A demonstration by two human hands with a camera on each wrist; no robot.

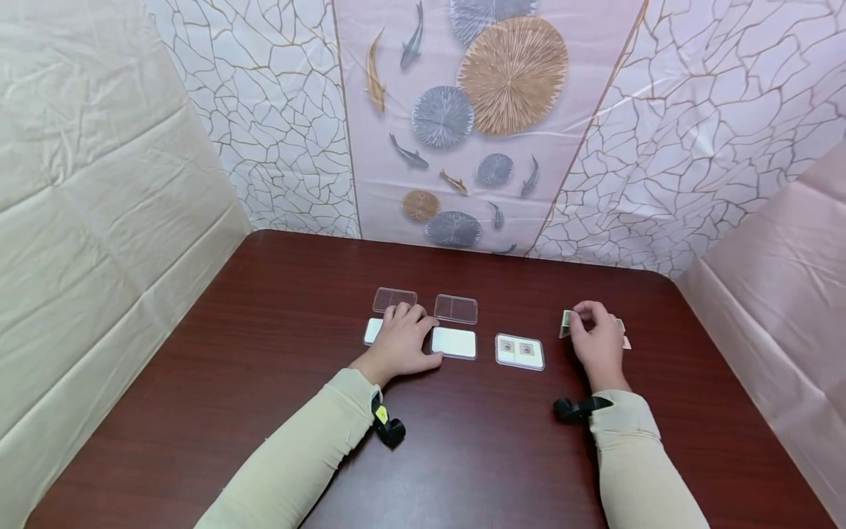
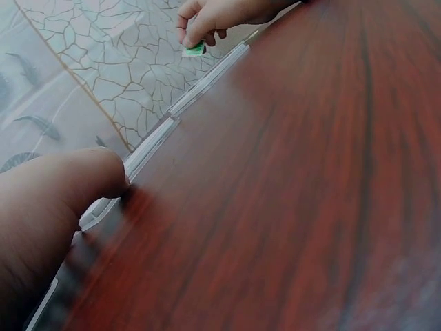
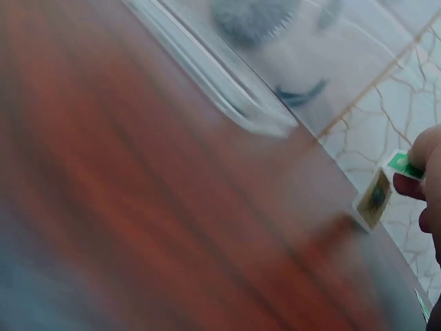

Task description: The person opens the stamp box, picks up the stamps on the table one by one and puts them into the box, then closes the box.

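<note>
My right hand (image 1: 598, 345) pinches small stamps between thumb and fingertips, above the table's right side. In the right wrist view a green stamp (image 3: 400, 163) shows at the fingertips, with a brown stamp (image 3: 374, 200) below it. Partly hidden behind that hand are more small paper pieces (image 1: 626, 340). My left hand (image 1: 405, 342) rests with fingers spread over a white-backed case (image 1: 372, 330), covering much of it. Its thumb and a finger reach the near left edge of a second white-backed case (image 1: 454, 343).
Two clear lids (image 1: 395, 297) (image 1: 456, 308) lie behind the white cases. Between the hands sits a flat case holding two stamps (image 1: 520, 351). Everything is on a dark red-brown wooden table (image 1: 297, 294), with patterned cloth (image 1: 284, 117) hanging behind it.
</note>
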